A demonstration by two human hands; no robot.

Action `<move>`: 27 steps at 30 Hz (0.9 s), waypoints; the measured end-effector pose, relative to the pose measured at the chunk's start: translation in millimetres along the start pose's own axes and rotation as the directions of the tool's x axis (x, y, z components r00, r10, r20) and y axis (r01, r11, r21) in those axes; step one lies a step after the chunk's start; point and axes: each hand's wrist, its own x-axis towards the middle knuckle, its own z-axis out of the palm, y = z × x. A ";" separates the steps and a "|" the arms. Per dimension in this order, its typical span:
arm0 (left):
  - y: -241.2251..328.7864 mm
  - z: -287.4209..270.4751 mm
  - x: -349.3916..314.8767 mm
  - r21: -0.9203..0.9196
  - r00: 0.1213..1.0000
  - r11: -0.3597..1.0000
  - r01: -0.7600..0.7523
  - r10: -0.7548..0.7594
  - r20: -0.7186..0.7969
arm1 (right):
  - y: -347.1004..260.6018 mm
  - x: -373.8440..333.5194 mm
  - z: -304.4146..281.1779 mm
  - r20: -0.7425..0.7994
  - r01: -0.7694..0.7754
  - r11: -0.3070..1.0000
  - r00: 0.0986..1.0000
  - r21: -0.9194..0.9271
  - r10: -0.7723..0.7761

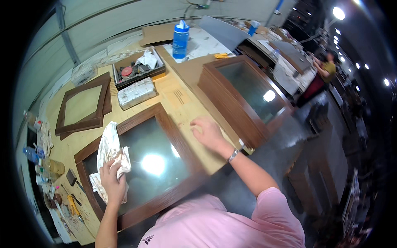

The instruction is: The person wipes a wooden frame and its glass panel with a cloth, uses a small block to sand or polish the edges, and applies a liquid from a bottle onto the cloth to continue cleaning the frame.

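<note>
Right, from the head view, my left hand (112,182) is pinching a bunched white cloth (109,140), fingers curling over it at the left side of the glass (140,142). That pane is sitting in a brown wooden frame (175,136), lying flat before me on the bench (205,155). My right hand (209,133) is hovering half-curled, apparently with nothing in it, though I can't tell whether it's touching the wood.

Danger? Grit trapped in the cloth could be scratching that glass, and a loose fold could be snagging on a frame corner. The near rail is lying close to my pink shirt (231,219), by the bench's edge, so a hard one-sided push could be tipping or sliding it. My metal bracelet (233,155) might be marking whatever it knocks.

Now room: a bare strip is running between this frame and the stacked glazed doors (229,105) on my right. Beyond the far rail, a wrapped block (137,93) is crowding me; leftward, a yellow-handled tool (75,206) is lying near the bench's outer side.
</note>
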 end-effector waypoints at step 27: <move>22.6 3.5 13.0 0.259 0.963 0.941 0.219 -0.251 0.095 | 156.2 424.0 246.8 0.472 -0.051 0.985 0.881 0.165 -0.033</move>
